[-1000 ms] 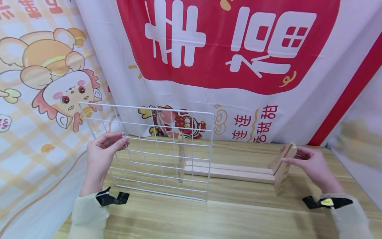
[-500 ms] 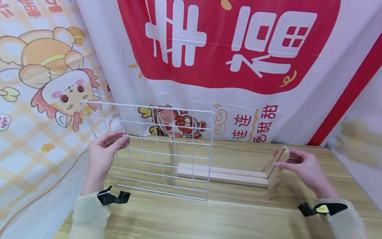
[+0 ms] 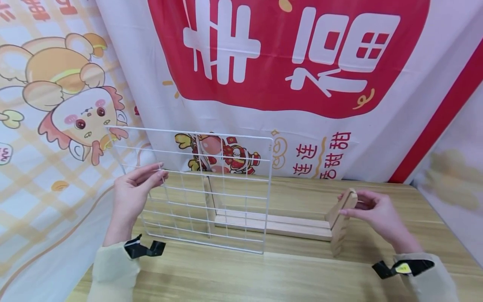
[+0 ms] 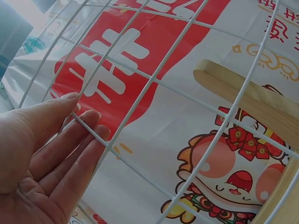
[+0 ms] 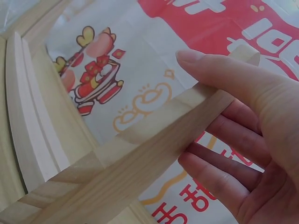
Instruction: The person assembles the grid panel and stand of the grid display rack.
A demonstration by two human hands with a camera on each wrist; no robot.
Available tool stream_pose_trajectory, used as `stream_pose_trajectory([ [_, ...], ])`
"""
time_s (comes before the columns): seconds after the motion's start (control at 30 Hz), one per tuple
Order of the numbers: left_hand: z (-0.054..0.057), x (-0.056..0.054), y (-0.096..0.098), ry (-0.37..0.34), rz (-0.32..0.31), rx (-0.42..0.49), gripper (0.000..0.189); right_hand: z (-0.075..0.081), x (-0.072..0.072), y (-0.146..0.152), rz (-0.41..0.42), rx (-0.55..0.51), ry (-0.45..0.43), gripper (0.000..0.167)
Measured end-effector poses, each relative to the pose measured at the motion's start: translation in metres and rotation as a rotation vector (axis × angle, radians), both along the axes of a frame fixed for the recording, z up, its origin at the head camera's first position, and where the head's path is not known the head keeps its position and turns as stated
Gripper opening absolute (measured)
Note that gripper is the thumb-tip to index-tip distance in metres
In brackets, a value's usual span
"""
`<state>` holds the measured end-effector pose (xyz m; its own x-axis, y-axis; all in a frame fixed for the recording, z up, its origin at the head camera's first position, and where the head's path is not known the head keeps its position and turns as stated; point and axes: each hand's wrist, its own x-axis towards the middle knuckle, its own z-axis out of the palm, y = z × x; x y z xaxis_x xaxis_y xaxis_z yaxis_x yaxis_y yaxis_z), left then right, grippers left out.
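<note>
A white wire grid panel (image 3: 200, 154) stands upright on the left of the table. My left hand (image 3: 132, 188) pinches a wire near its left edge, thumb against fingertips in the left wrist view. Behind the grid and to its right is a pale wooden stand with a long grooved crossbar (image 3: 275, 226). Through the mesh shows its left end piece (image 3: 209, 205). My right hand (image 3: 377, 214) grips the upper part of the slotted right end piece (image 3: 336, 235). In the right wrist view, the thumb (image 5: 205, 65) lies over its edge, with fingers on the far side.
The wood-grain table (image 3: 234, 277) reaches back to a white and red printed cloth (image 3: 234, 113). On the left hangs a checked cartoon cloth (image 3: 64, 138). A pale curtain-like surface (image 3: 460, 180) bounds the right side.
My right hand has slid the wooden stand left and toward the table's front, so more of it lies behind the grid. The grid and left hand have shifted slightly right.
</note>
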<state>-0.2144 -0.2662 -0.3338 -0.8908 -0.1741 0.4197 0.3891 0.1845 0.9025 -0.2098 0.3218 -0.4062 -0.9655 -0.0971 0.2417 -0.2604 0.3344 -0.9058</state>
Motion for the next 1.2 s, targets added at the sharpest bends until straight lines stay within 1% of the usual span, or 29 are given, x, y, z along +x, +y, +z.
stream_pose_trajectory([
  [0.1,0.001,0.0,0.002,-0.021,0.001,-0.017,0.034,0.0,0.0,-0.001,-0.002,0.011,0.005,0.05],
  [0.3,0.005,-0.002,0.005,-0.064,-0.023,0.01,0.035,0.0,0.0,-0.001,-0.018,0.028,0.008,0.051],
  [0.47,0.009,-0.004,0.009,-0.105,0.003,-0.03,0.038,0.0,0.0,0.0,-0.023,0.038,0.014,0.053],
  [0.57,0.01,-0.004,0.011,-0.105,-0.011,-0.043,0.039,0.0,0.0,0.0,-0.025,0.05,0.017,0.053],
  [0.7,0.01,-0.006,0.014,-0.089,-0.051,-0.048,0.037,0.0,-0.001,0.0,-0.029,0.059,0.016,0.053],
  [0.77,0.01,-0.007,0.016,-0.091,-0.057,-0.048,0.036,0.0,-0.001,0.0,-0.029,0.061,0.018,0.052],
  [0.97,0.011,-0.011,0.027,-0.131,-0.031,-0.052,0.037,0.001,-0.001,-0.002,-0.013,0.042,0.021,0.05],
  [1.13,0.012,-0.013,0.037,-0.148,-0.008,-0.054,0.036,0.0,0.0,-0.001,0.007,0.014,0.018,0.044],
  [1.2,0.012,-0.013,0.04,-0.155,-0.004,-0.052,0.036,-0.001,0.0,-0.002,0.021,0.004,0.013,0.044],
])
